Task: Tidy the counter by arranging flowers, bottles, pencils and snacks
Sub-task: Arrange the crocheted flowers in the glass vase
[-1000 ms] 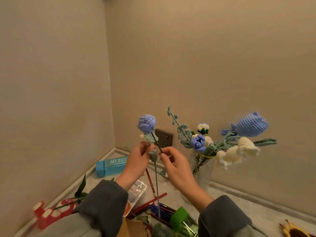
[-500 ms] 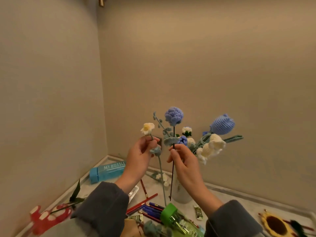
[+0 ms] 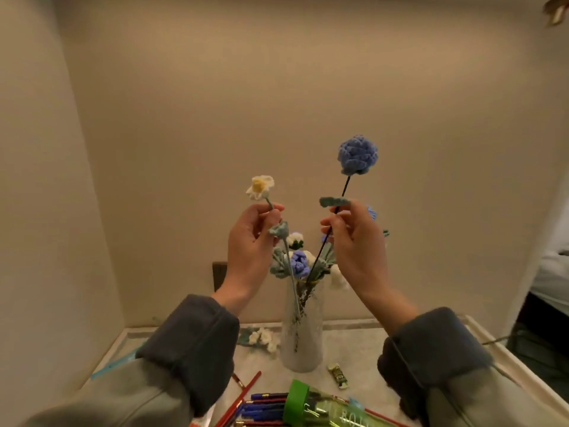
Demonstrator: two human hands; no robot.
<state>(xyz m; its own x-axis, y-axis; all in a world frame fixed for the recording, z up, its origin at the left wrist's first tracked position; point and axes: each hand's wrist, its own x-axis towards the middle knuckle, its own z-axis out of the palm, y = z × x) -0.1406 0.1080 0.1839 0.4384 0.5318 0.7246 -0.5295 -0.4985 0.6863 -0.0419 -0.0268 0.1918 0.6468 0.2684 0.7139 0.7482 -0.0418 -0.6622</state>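
Fingers of left hand [image 3: 249, 241] pinching white crochet daisy [image 3: 260, 187] just under bloom; right hand [image 3: 354, 238] pinching blue crochet flower [image 3: 358, 155] at leaf on thin dark stem. Both flowers looking light and soft, stems likely wiry, bending easily; mid-stem pinch seeming safest. Glass vase [image 3: 303, 334] standing beyond, below fingertips, stem ends hanging near its mouth.

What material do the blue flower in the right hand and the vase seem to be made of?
Blue flower: likely crocheted yarn, matte, with visible looped stitches, on a thin dark stem, possibly wire. Vase: probably frosted or textured glass; stems show dimly through its pale wall.
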